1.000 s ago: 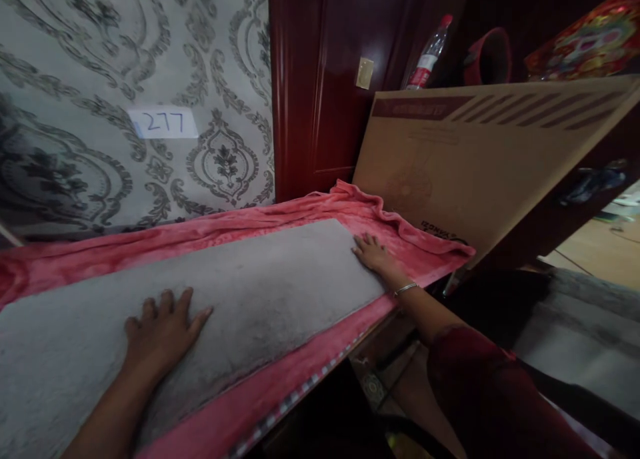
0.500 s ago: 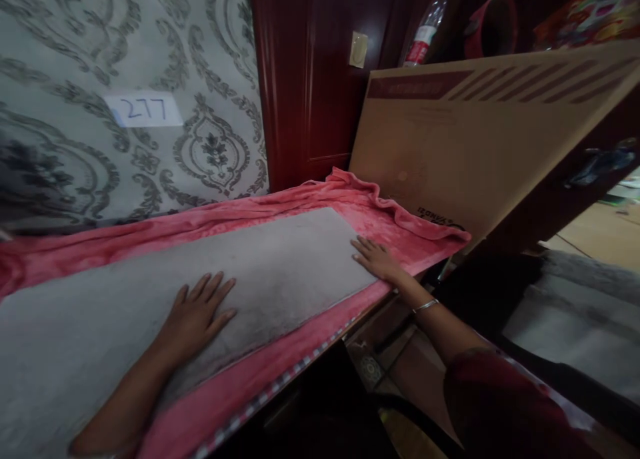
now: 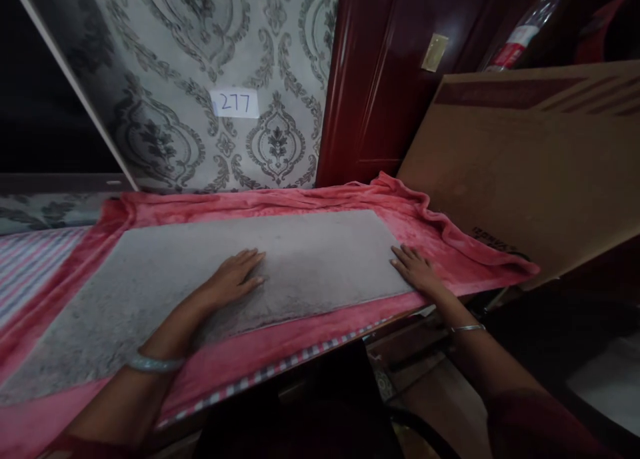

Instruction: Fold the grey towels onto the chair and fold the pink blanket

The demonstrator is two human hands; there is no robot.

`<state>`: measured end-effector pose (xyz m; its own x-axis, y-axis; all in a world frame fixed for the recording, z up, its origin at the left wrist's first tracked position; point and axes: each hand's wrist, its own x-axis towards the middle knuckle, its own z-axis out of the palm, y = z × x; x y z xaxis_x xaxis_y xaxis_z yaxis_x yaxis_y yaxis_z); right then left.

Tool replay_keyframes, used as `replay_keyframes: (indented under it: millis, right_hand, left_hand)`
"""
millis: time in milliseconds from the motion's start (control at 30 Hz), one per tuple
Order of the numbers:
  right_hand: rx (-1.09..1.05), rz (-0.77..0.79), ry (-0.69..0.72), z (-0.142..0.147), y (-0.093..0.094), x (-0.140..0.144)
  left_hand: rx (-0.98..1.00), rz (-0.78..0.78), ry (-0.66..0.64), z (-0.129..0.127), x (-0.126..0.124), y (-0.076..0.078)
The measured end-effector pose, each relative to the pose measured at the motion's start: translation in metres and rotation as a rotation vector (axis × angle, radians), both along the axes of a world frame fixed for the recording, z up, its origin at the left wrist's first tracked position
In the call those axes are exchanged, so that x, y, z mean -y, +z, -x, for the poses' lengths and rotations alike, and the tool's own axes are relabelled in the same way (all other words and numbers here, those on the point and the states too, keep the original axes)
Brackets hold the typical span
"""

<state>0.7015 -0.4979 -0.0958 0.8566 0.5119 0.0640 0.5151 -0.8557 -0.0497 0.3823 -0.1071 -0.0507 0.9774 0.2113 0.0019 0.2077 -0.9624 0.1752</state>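
Flat hands [image 3: 233, 279] on grey mat [image 3: 320, 259]

Dim indoor light, dark corners, soft blur, wide-angle edge bending

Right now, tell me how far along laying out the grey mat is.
Done: the grey mat lies flat on the pink blanket. In hand: the left hand presses its middle, and the right hand presses its right end. Left: the blanket is rumpled beside the cardboard box.
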Motion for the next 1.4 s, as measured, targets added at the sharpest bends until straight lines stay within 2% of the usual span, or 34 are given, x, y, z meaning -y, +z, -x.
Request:
replay_keyframes:
  millis: [67,100,167,267,333,400,500,533,600,800,900,967,1000,1067,1167,1267,1333,1400]
  right_hand:
    - [0.078,-0.041,0.006,0.016,0.01,-0.02]
    - [0.11,-0.078,0.056,0.029,0.016,-0.035]
    - [0.108,-0.161,0.258,0.064,0.026,-0.073]
    - [-0.022,-0.204,0.638,0.133,0.038,-0.14]
    - [-0.09,-0.185,0.843,0.177,0.04,-0.178]
    - [-0.124,-0.132,1.005,0.207,0.037,-0.204]
    - [-0.134,-0.071,1.118,0.215,0.026,-0.216]
    - [-0.126,-0.06,1.101,0.206,0.022,-0.213]
    - [-0.107,-0.031,0.981,0.176,0.018,-0.197]
    - [-0.091,0.116,0.37,0.058,0.022,-0.105]
    - [-0.108,0.162,0.123,0.032,0.028,-0.074]
    - [-0.087,0.158,0.076,0.035,0.03,-0.074]
    - [-0.073,0.144,0.109,0.042,0.03,-0.082]
    - [-0.059,0.097,0.277,0.068,0.032,-0.108]
    - [-0.119,0.024,0.629,0.128,0.037,-0.163]
    - [-0.183,-0.012,0.935,0.191,0.046,-0.216]
    - [-0.201,-0.032,1.085,0.224,0.049,-0.244]
    - [-0.2,-0.046,1.181,0.243,0.047,-0.264]
  left_hand:
    - [-0.034,-0.036,0.062,0.018,-0.004,0.001]
    - [-0.043,-0.059,0.095,0.028,-0.004,0.001]
    - [-0.03,-0.1,0.139,0.049,-0.001,-0.001]
    - [0.003,-0.147,0.194,0.076,0.008,-0.009]
    - [-0.002,-0.178,0.239,0.087,0.015,-0.015]
    - [-0.005,-0.211,0.272,0.092,0.02,-0.02]
    - [0.006,-0.237,0.281,0.094,0.024,-0.025]
    - [0.009,-0.238,0.28,0.094,0.025,-0.026]
    - [0.019,-0.239,0.273,0.095,0.024,-0.027]
    - [0.129,-0.252,0.223,0.097,0.015,-0.038]
    - [0.173,-0.245,0.209,0.097,0.015,-0.041]
    - [0.171,-0.231,0.214,0.096,0.019,-0.04]
    - [0.166,-0.224,0.223,0.096,0.022,-0.039]
    - [0.159,-0.215,0.253,0.098,0.029,-0.036]
    - [0.163,-0.225,0.337,0.108,0.037,-0.03]
    - [0.163,-0.261,0.479,0.128,0.036,-0.026]
    - [0.169,-0.297,0.578,0.145,0.032,-0.025]
    - [0.17,-0.322,0.652,0.158,0.028,-0.026]
